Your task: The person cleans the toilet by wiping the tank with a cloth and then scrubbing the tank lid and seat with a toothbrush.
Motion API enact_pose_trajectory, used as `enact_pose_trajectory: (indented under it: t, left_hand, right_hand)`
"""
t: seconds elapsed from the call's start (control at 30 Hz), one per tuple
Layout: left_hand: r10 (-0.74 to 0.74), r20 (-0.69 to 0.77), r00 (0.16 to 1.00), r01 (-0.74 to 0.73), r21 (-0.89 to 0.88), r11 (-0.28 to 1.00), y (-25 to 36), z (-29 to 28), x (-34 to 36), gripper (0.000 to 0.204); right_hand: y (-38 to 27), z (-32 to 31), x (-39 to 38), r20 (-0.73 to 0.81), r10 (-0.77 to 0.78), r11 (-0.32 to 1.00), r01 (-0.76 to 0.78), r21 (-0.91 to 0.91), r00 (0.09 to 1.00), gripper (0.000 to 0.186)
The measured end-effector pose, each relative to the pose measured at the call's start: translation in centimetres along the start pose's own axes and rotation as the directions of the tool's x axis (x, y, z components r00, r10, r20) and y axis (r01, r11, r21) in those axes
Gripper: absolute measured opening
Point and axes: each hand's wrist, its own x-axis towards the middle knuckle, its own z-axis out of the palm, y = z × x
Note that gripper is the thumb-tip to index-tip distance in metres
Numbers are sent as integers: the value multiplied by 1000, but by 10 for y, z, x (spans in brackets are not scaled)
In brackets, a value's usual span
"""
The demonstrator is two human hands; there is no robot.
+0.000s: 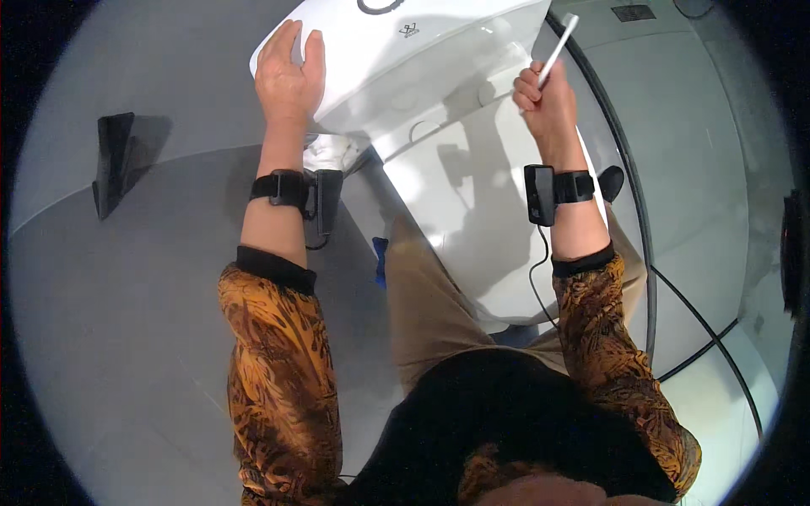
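My left hand (289,76) lies flat on the glossy white top (350,59) of a moulded unit, fingers stretched and thumb apart, holding nothing. In my right hand (547,97), closed in a fist, is a slim white stick-like tool (559,49). Its upper end sticks out toward the far right; the rest is hidden in my fingers. The tool is held above the unit's lower white panel (481,202), where shadows of my arm fall. A dark ring-shaped opening (380,5) is cut off by the top edge of the view.
Crumpled white material (332,153) shows beside my left wrist. A black wedge-shaped object (114,160) is at the far left. A black hose (629,160) curves down the right side, near a black shoe (611,183). A floor drain (633,13) lies far right.
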Motion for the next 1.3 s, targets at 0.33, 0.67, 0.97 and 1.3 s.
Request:
enact_pose_trajectory:
  t: [0.33,0.67,0.97,1.3]
  left_hand:
    - [54,-1,999,-54,4,999,0,10,0,39]
    - [9,2,1000,-9,-31,999,-8,14,-13,39]
    - [8,11,1000,-8,-23,1000,-9,16,-12,40]
    - [30,-6,1000,-30,0,1000,-8,16,-15,41]
  right_hand:
    - [-66,-2,13,42,2,816,23,-577,999,33]
    - [-62,-95,80,-52,-94,184,-34,-982,994,46]
    - [-12,-120,91,55,-484,-333,-126,-935,874,40]
    - [-10,-77,58,127,-330,-696,-150,-703,935,28]
